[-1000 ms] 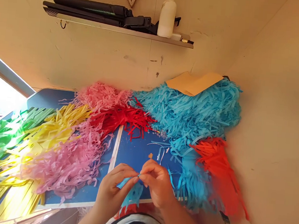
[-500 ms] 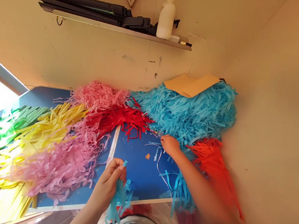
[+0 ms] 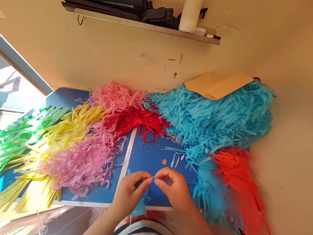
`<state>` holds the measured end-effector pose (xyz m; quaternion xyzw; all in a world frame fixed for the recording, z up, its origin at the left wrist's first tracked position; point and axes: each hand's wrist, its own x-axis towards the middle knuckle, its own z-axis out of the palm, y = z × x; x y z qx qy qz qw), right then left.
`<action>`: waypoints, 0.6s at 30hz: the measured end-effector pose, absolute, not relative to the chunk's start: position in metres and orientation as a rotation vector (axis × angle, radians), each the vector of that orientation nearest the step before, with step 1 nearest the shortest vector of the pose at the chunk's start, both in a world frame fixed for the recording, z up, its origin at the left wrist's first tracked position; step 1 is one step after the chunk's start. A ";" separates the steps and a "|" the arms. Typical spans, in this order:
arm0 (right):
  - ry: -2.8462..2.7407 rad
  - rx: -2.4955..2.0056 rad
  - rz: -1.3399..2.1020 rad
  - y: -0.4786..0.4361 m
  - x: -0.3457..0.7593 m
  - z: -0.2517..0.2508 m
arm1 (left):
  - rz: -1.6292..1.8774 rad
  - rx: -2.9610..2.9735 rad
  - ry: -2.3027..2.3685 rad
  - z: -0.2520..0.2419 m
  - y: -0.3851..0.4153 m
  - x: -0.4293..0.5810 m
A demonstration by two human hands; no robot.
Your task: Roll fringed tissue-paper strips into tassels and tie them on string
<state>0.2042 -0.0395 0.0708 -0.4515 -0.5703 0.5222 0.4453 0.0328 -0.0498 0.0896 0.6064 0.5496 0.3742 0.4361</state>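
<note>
— What sort of place are we looking at?
— Small craft workshop, prob. a home-run one. Heaps of cut paper strips are lying all over a blue worktable (image 3: 153, 157): blue strips (image 3: 214, 115), pink strips (image 3: 87, 159), yellow strips (image 3: 70, 128), green strips (image 3: 20, 135), red strips (image 3: 137, 119).
— Anything else pointing that way?
— Plain beige wall (image 3: 109, 62) w/ scuffs, a metal shelf (image 3: 142, 24) carrying a white bottle (image 3: 191, 11) & black tools (image 3: 114, 2). Daylight's coming in from a window (image 3: 0, 85) on the left.
</note>
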 end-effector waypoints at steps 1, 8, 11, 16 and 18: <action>-1.389 -1.094 1.306 -0.040 0.205 0.069 | 0.927 1.537 1.363 0.089 -0.050 0.032; -1.356 -1.047 1.221 -0.048 0.205 0.061 | 0.907 1.860 1.366 0.080 -0.054 0.029; -1.394 -1.062 1.136 -0.052 0.205 0.057 | 0.877 1.986 1.393 0.078 -0.056 0.030; -1.437 -1.153 1.156 -0.057 0.209 0.058 | 0.741 1.935 1.318 0.082 -0.057 0.027; -1.494 -1.167 1.195 -0.058 0.211 0.061 | 0.688 1.896 1.232 0.085 -0.056 0.024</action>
